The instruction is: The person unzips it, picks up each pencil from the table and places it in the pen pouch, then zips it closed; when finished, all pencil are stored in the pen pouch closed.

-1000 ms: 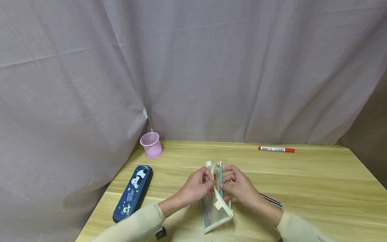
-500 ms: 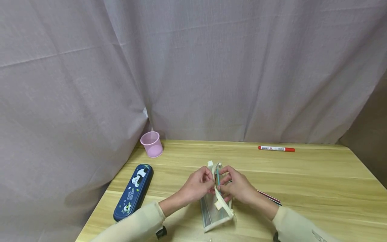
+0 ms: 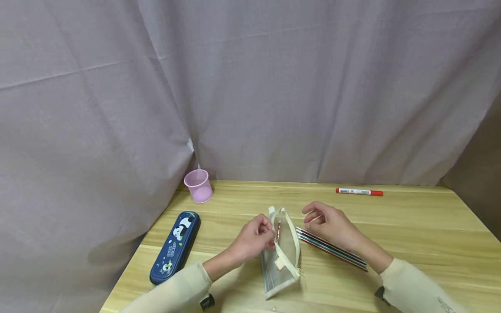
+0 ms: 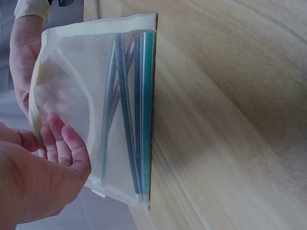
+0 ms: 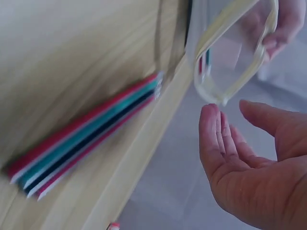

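Note:
A see-through mesh pencil pouch (image 3: 274, 269) with a cream zipper edge stands on the table, its mouth spread apart. My left hand (image 3: 255, 237) pinches the near side of that edge between thumb and fingers. Several pencils (image 4: 127, 110) lie inside, seen through the mesh in the left wrist view. My right hand (image 3: 332, 226) is off to the right of the pouch, fingers loosely bent and holding nothing. Below it, a row of several pencils (image 5: 91, 129) in red, green and dark blue lies on the wood, partly hidden by the hand in the head view.
A dark blue panda pencil case (image 3: 175, 248) lies at the left. Behind it stands a pink cup (image 3: 198, 187). A red and white marker (image 3: 359, 192) lies near the back edge of the table (image 3: 415, 234), before a grey curtain.
The teal pencil in my right hand went down into the pouch and was let go. My right hand then moved right, over the row of pencils; the left hand kept its grip.

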Motion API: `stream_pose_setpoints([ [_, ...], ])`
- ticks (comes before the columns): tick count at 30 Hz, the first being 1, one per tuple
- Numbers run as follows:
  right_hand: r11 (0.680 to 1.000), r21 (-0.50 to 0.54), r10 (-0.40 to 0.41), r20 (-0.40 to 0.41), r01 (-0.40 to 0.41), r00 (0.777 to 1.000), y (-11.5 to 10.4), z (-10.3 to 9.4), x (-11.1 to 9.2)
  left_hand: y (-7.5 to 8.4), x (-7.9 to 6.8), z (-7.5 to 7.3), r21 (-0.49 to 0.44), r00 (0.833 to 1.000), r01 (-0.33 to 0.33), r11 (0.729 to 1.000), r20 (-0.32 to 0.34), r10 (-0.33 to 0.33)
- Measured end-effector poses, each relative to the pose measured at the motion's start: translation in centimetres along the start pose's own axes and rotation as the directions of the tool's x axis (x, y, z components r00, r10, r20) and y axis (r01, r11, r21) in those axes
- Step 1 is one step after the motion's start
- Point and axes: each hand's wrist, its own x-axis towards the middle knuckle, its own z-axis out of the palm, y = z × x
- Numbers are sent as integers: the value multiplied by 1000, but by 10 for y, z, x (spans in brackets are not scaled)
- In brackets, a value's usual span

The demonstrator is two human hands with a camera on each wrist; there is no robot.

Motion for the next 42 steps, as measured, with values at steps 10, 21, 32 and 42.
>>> stream_pose_setpoints([
  [10, 997, 71, 42, 15, -43, 999, 37, -30, -7, -2, 0, 1, -55, 1000, 4, 998, -4, -5],
  [21, 987, 128, 39, 372, -93, 928, 79, -50, -1, -2, 3, 6, -68, 1000, 7, 998, 15, -5],
  [32, 979, 179, -2, 486, -97, 874, 103, -50, 8, 0, 4, 6, -44, 1000, 16, 999, 19, -15],
  [42, 992, 122, -53, 458, -4, 888, 93, -44, 9, 2, 1, 2, -19, 1000, 21, 1000, 7, -21],
])
